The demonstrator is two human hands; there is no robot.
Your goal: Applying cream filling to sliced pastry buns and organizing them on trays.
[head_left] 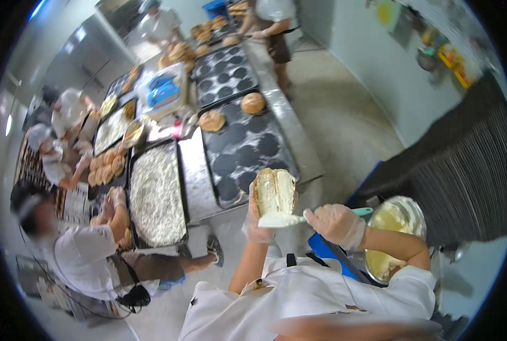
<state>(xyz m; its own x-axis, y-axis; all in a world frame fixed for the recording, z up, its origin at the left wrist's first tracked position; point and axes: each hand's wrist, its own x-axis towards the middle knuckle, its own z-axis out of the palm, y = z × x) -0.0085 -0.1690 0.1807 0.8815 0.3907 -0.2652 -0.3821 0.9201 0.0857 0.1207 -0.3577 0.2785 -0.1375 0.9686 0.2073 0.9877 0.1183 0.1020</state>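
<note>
My left hand (256, 224), in a clear glove, is closed around a cut-open bread bun (276, 192) whose inner faces are spread with pale cream. In my gloved right hand (339, 226) is the handle of a light green spatula (280, 220). Its cream-coated blade lies at the near edge of the bun, and the handle's end sticks out past my fist on the right. Beside my right forearm stands a metal bowl (417, 215) holding yellowish cream, partly hidden by the arm.
Dark round-mould trays (248, 153) with two buns (212, 120) lie ahead on the metal table (307, 153). Left of them is a tray of white crumbly filling (158, 196). Several co-workers stand around the table, the nearest person (88, 256) at left. A blue crate (327, 250) is beneath my right arm.
</note>
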